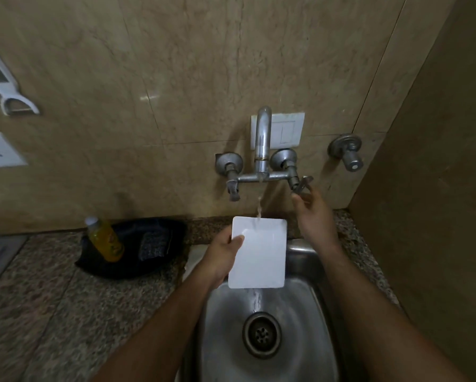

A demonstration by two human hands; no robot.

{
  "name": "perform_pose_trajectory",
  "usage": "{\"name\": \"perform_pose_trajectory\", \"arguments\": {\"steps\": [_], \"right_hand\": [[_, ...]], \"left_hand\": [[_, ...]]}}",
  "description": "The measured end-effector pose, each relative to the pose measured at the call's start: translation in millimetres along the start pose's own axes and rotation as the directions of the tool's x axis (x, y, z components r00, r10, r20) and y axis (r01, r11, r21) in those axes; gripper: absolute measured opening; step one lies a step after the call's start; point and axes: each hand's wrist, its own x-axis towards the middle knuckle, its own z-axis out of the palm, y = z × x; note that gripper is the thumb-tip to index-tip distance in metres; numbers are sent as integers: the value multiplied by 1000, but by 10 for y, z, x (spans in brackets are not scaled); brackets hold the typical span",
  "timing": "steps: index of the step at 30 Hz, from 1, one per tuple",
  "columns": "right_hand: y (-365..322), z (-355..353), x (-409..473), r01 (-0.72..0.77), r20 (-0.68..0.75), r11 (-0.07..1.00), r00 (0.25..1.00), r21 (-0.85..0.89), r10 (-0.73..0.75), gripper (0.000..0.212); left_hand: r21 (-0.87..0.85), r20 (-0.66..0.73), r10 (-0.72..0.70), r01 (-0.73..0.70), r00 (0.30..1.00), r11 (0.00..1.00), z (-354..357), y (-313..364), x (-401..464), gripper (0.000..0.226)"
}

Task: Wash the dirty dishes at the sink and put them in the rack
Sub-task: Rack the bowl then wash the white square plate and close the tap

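My left hand grips the left edge of a white rectangular plate, holding it tilted over the steel sink. A thin stream of water falls from the wall tap onto the plate's top edge and runs off its bottom into the sink. My right hand reaches up to the tap's right handle, fingers pinched on it. No rack is in view.
A yellow soap bottle lies on a black tray on the granite counter, left of the sink. A second valve sticks out of the wall at right. A side wall closes off the right.
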Motion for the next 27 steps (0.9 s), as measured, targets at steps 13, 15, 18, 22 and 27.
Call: {"name": "perform_pose_trajectory", "arguments": {"steps": [13, 15, 18, 22, 27], "right_hand": [[-147, 11, -200, 78, 48, 928, 997, -364, -65, 36], [-11, 42, -520, -48, 233, 999, 971, -24, 52, 37], [241, 155, -894, -117, 550, 986, 835, 119, 33, 36], [157, 223, -1031, -2, 452, 1000, 892, -30, 15, 22], [58, 90, -1057, 130, 396, 980, 916, -149, -61, 22]], "left_hand": [[129, -119, 198, -183, 973, 975, -443, -99, -552, 21], [113, -125, 242, -228, 962, 967, -469, -66, -611, 20], [129, -120, 307, -292, 944, 948, -472, -17, -673, 19], [219, -41, 345, -328, 938, 919, -470, 0, -698, 18], [522, 22, 341, -302, 940, 798, -551, -59, -734, 29]]}}
